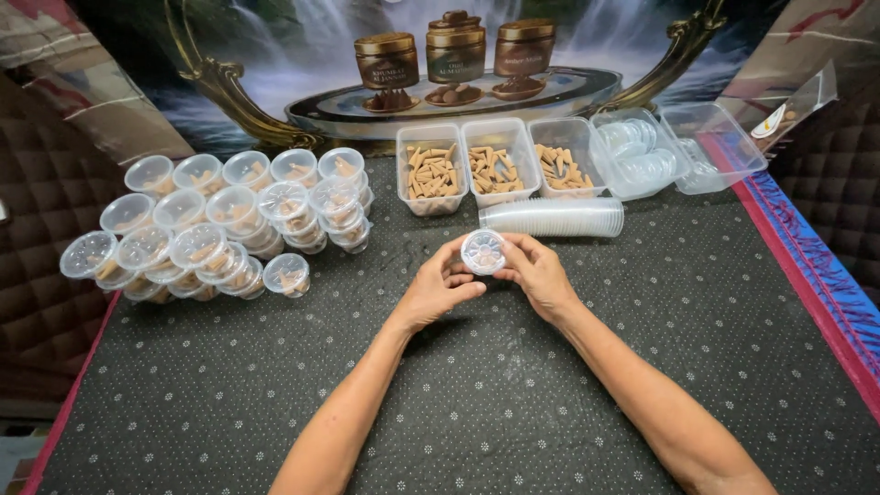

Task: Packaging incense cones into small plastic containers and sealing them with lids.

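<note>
Both hands hold 1 small clear cup [483,252] above the desk [513,385], just in front of a lying stack of empty cups [553,217]. The left hand [438,286] and right hand [534,270] pinch its rim from opposite sides, each grip narrow. Press the lid evenly all round, cup kept level. It is round, see-through, lidded, with tan cones inside.

I can't see what is inside the small cup [483,251], because its lid and my fingers [456,259] cover it. My arms run off the bottom edge. The far right tub [713,147] looks too blurry to tell.
</note>
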